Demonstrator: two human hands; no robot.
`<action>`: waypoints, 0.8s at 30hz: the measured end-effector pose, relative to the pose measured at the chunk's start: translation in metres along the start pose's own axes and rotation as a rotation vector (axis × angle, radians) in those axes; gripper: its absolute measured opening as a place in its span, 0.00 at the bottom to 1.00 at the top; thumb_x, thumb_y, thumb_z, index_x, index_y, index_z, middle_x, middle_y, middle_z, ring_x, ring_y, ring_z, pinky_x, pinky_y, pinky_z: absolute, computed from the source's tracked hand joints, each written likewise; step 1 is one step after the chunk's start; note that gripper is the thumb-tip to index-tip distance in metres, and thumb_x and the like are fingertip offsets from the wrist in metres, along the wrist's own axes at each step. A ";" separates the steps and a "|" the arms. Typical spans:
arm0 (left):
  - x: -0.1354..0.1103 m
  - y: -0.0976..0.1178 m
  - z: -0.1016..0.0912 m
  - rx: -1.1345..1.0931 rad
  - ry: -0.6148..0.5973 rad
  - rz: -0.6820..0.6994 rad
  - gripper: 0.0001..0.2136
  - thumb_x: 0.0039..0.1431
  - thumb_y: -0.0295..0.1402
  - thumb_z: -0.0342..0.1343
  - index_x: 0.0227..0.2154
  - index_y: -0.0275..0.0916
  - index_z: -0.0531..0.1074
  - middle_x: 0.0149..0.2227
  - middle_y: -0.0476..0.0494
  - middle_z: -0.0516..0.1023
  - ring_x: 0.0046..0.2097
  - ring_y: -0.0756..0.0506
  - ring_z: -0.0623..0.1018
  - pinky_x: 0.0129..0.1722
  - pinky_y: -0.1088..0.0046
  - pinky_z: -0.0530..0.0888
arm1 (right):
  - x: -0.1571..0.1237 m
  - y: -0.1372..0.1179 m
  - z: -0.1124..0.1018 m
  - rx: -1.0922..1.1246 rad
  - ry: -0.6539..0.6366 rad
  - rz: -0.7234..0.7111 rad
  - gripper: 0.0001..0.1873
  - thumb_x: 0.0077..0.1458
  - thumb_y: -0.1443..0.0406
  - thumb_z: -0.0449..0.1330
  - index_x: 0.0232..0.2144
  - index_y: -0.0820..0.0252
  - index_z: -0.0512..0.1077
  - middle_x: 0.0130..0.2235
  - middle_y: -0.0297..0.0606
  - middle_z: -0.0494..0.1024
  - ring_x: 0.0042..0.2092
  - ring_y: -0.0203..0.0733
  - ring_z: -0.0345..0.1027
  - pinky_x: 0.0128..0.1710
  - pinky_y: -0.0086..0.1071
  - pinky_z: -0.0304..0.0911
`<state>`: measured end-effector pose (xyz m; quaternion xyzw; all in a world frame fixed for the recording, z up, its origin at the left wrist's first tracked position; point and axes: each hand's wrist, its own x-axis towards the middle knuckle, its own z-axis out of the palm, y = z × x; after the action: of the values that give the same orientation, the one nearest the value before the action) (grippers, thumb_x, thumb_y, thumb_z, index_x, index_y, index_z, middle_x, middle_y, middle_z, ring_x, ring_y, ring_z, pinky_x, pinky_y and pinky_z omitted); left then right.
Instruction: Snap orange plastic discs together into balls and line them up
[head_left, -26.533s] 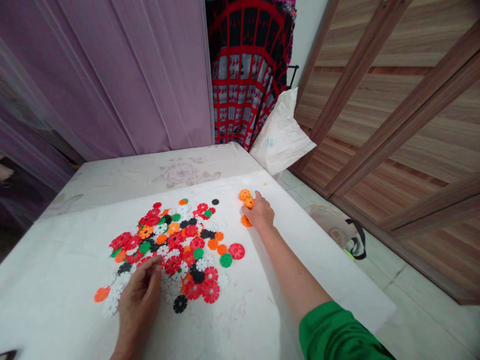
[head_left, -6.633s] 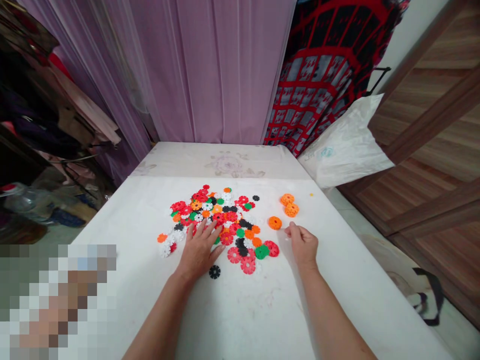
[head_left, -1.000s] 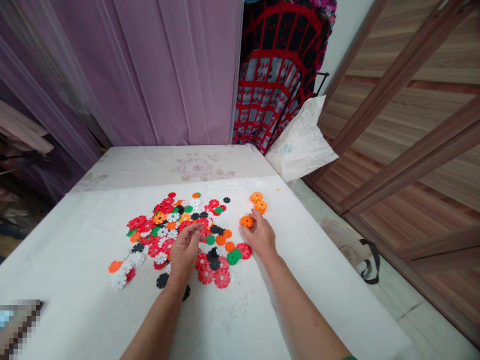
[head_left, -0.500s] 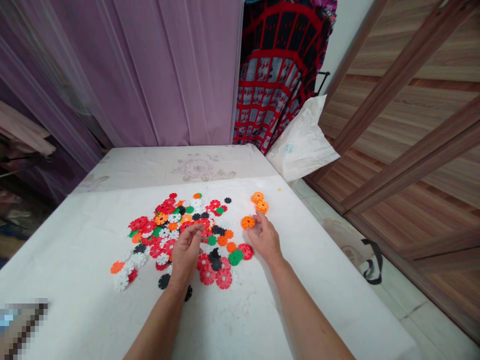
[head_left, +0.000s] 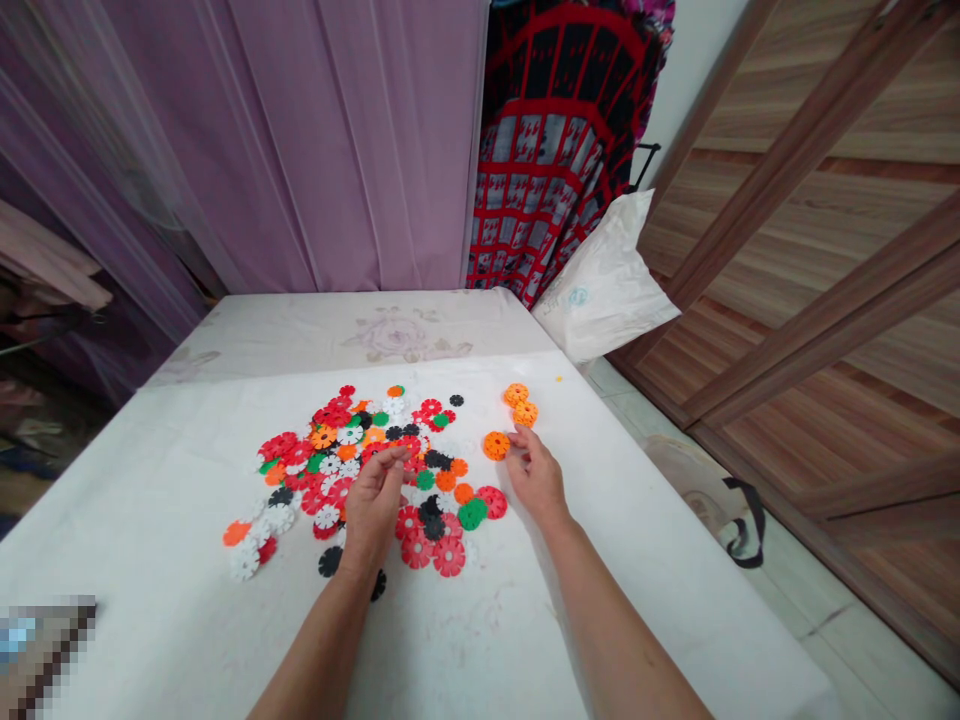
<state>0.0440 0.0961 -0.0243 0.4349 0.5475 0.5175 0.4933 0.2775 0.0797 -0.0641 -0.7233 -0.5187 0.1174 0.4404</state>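
My right hand (head_left: 537, 470) is at the right of the table, its fingers bent and apart with nothing between them. Just left of its fingertips lies a stack of orange notched plastic discs (head_left: 496, 446). Two more orange disc stacks (head_left: 520, 404) sit close together beyond that hand. My left hand (head_left: 377, 495) hovers over a spread pile of snowflake-shaped discs (head_left: 330, 465) in red, white, black, green and orange. Its fingers are loosely bent, thumb a little apart, and I see no disc in them. Part of the pile is hidden under it.
A white cloth covers the table (head_left: 150, 600), with a flower print at the far end. Beyond stands a purple curtain (head_left: 337, 150). A white bag (head_left: 600, 285) hangs at the back right corner, beside wooden cabinet doors (head_left: 810, 250). A blurred-out object (head_left: 37, 650) lies at lower left.
My right fingers have come away slightly to the right from the orange disc stack, which stays in place. The left hand has hardly moved.
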 end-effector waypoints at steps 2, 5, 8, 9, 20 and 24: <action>-0.001 -0.001 0.001 -0.022 0.010 -0.002 0.21 0.45 0.48 0.60 0.37 0.38 0.74 0.41 0.39 0.79 0.33 0.47 0.78 0.22 0.76 0.70 | 0.000 -0.001 -0.001 -0.004 -0.006 0.002 0.25 0.52 0.64 0.53 0.53 0.58 0.70 0.46 0.40 0.81 0.45 0.44 0.73 0.49 0.41 0.68; 0.000 0.000 0.002 -0.088 0.031 -0.019 0.20 0.44 0.46 0.62 0.37 0.38 0.74 0.40 0.40 0.79 0.33 0.48 0.78 0.27 0.74 0.74 | 0.000 0.001 -0.001 0.002 -0.007 0.001 0.26 0.50 0.65 0.54 0.53 0.58 0.70 0.46 0.40 0.81 0.45 0.44 0.73 0.50 0.41 0.68; 0.008 0.005 -0.005 -0.177 0.090 -0.017 0.18 0.44 0.44 0.63 0.36 0.37 0.74 0.37 0.42 0.79 0.34 0.48 0.78 0.34 0.70 0.77 | 0.000 0.004 -0.001 0.033 -0.003 -0.007 0.27 0.49 0.66 0.53 0.53 0.60 0.69 0.47 0.41 0.81 0.46 0.44 0.74 0.50 0.41 0.69; 0.013 0.008 -0.010 -0.214 0.132 -0.002 0.18 0.43 0.43 0.63 0.36 0.37 0.74 0.37 0.43 0.79 0.34 0.48 0.78 0.37 0.68 0.77 | 0.000 0.005 -0.001 0.046 0.002 -0.007 0.28 0.49 0.66 0.52 0.54 0.60 0.69 0.47 0.41 0.81 0.47 0.44 0.74 0.49 0.40 0.69; 0.036 -0.001 -0.075 0.365 0.367 0.357 0.13 0.56 0.41 0.53 0.40 0.41 0.75 0.44 0.40 0.81 0.49 0.41 0.78 0.56 0.56 0.70 | -0.001 0.014 0.000 0.150 0.017 0.054 0.27 0.50 0.58 0.53 0.52 0.60 0.70 0.46 0.45 0.81 0.46 0.45 0.75 0.45 0.40 0.71; 0.017 -0.014 -0.052 0.949 0.059 0.489 0.21 0.58 0.43 0.53 0.52 0.40 0.73 0.58 0.34 0.73 0.62 0.32 0.67 0.63 0.42 0.57 | -0.001 0.016 0.001 0.112 0.006 0.051 0.28 0.51 0.54 0.54 0.51 0.59 0.71 0.45 0.45 0.81 0.43 0.45 0.76 0.44 0.40 0.71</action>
<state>-0.0094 0.1050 -0.0411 0.7103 0.6176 0.3249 0.0916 0.2869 0.0782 -0.0767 -0.7110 -0.4914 0.1551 0.4785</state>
